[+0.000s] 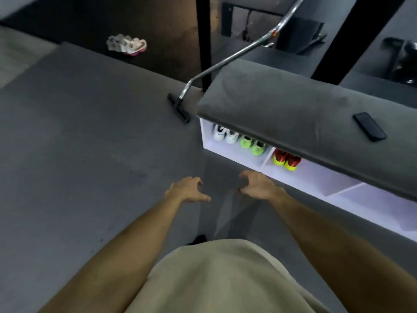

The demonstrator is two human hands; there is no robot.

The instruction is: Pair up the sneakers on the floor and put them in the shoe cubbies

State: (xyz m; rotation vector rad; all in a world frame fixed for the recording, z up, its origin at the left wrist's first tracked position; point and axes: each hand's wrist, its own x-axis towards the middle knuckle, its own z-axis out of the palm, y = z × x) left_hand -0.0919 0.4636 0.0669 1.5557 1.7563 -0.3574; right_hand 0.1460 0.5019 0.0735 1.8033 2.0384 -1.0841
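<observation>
We hold both hands out over the grey floor [79, 154], nothing in either: left hand [186, 189] open with fingers spread and slightly curled, right hand [257, 185] open the same way, fingers hooked downward, the two near each other but apart. The cubbies [243, 154] sit just right of the hands, white inside, under a grey padded top [282, 109]. Leftmost cubby holds two pairs side by side: white sneakers [225, 134] at the left, green sneakers [252, 144] just beside them. Next cubby to the right holds red sneakers [286, 160] with yellow toes, the two shoes touching. The cubby further right shows no shoes in the part we can see. One pair of white-pink sneakers [126, 45] is still out on the dark floor, far up-left, well apart from the cubbies and the hands. A phone [369, 126] lies flat on the padded top. A vacuum wand [225, 64] leans past the bench's left end, its head [178, 108] on the floor beside the cubbies. Beige shirt [221, 279] at bottom of view.
</observation>
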